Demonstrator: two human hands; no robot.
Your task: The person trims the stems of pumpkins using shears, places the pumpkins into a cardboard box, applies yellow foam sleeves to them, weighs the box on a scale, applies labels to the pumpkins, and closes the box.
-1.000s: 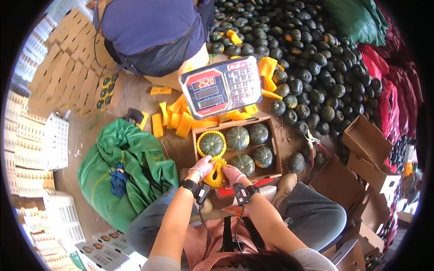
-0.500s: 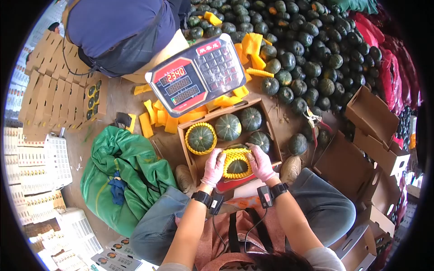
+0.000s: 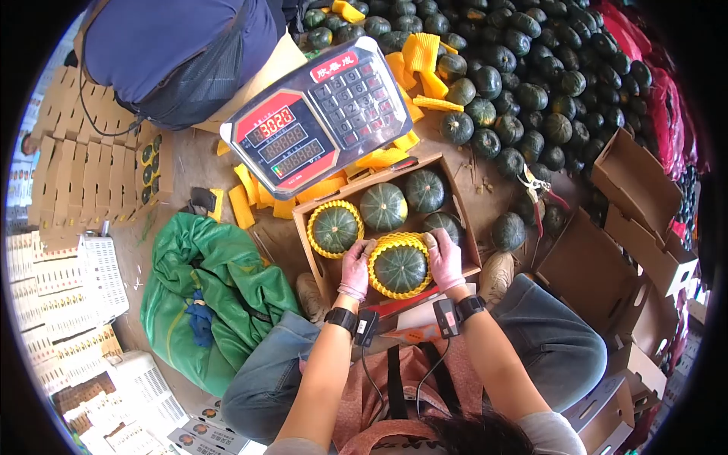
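Observation:
My left hand point(image 3: 356, 267) and my right hand point(image 3: 446, 258), both in thin pinkish gloves, grip a yellow foam net point(image 3: 397, 240) from its two sides. The net fits around the lower part of a dark green pumpkin point(image 3: 401, 270), whose ribbed top shows. This pumpkin is at the near side of an open cardboard box point(image 3: 306, 246). Inside the box, a second pumpkin point(image 3: 335, 229) wears a yellow net at the left. Bare pumpkins point(image 3: 384, 207) lie behind and to the right, one partly hidden by my right hand.
A digital scale display point(image 3: 318, 114) stands behind the box, with yellow foam nets point(image 3: 241, 206) around it. A large pumpkin pile point(image 3: 531, 95) fills the far right. Pruning shears point(image 3: 537, 199) and cardboard boxes point(image 3: 584, 258) are right; a green sack point(image 3: 220, 265) lies left. Another person point(image 3: 167, 53) is ahead.
The yellow net has opened wider and slid down around the pumpkin, so more of the green top shows. The red digits on the scale have changed to a higher reading.

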